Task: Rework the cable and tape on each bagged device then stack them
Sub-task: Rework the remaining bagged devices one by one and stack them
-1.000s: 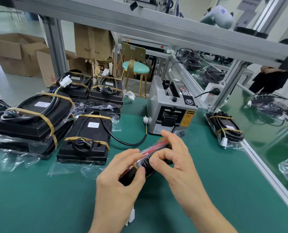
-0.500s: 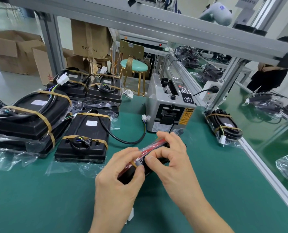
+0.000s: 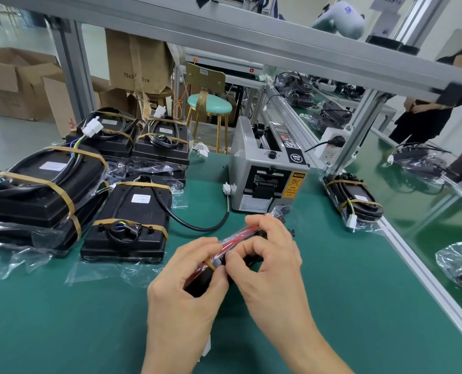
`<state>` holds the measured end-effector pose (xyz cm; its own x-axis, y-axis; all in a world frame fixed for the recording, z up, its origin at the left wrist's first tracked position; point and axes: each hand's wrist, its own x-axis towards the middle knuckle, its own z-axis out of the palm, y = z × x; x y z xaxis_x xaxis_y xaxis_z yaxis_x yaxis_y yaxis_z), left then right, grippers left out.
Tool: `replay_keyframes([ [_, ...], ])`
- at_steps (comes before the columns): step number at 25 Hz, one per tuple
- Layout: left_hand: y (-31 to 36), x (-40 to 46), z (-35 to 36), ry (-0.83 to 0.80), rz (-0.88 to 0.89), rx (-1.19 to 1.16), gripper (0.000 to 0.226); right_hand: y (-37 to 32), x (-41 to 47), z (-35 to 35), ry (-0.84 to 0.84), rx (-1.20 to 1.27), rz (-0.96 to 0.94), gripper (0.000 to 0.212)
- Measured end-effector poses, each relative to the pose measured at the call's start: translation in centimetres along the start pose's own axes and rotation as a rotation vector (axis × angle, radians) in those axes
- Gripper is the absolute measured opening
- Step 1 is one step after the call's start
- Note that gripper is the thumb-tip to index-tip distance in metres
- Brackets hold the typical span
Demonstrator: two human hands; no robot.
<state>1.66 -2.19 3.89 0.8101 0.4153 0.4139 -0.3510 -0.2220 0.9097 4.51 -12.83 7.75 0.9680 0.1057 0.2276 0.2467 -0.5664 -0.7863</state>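
Observation:
Both hands hold a bagged black device [image 3: 240,236] with a red face, tilted on edge above the green mat. My left hand [image 3: 189,276] grips its near end. My right hand [image 3: 267,255] curls over the far part, thumb and forefinger pinching at a tan tape strip [image 3: 210,264] on the bag. A single bagged device [image 3: 128,220] with two tape bands lies flat to the left; its black cable [image 3: 194,225] runs loose across the mat to a white connector [image 3: 227,188]. A stack of taped devices [image 3: 38,184] sits at far left, more stacks [image 3: 143,141] behind.
A grey tape dispenser [image 3: 267,176] stands just beyond my hands. Another taped device [image 3: 354,198] lies by the mat's right edge rail [image 3: 424,279]. An aluminium frame post [image 3: 359,125] rises at right, a person [image 3: 434,109] stands beyond. Cardboard boxes [image 3: 11,85] and a stool [image 3: 211,103] are behind.
My hands and the device stay in much the same place; my right thumb and forefinger have worked closer to the tape near my left thumb. The view has shifted slightly.

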Motion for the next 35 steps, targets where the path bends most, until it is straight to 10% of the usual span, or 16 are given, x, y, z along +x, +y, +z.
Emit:
replay_keyframes([
  [7,0.1,-0.1,-0.1,0.012,-0.01,-0.009,0.033,0.0,0.7,0.2,0.072,0.367,0.149,0.045],
  [21,0.0,0.8,-0.3,0.021,0.024,-0.027,0.028,3.5,5.6,-4.8,-0.136,-0.083,-0.018,0.028],
  [25,1.5,2.1,0.9,0.007,0.358,0.664,0.031,5.6,7.3,-5.3,-0.308,0.183,-0.002,0.02],
  [28,3.6,3.2,4.7,-0.428,0.33,0.966,0.066,6.4,8.2,-6.0,-0.39,0.268,-0.062,0.027],
  [35,3.3,4.9,3.5,-0.511,0.257,1.004,0.085,7.9,10.2,-7.0,-0.411,0.465,0.046,0.011],
])
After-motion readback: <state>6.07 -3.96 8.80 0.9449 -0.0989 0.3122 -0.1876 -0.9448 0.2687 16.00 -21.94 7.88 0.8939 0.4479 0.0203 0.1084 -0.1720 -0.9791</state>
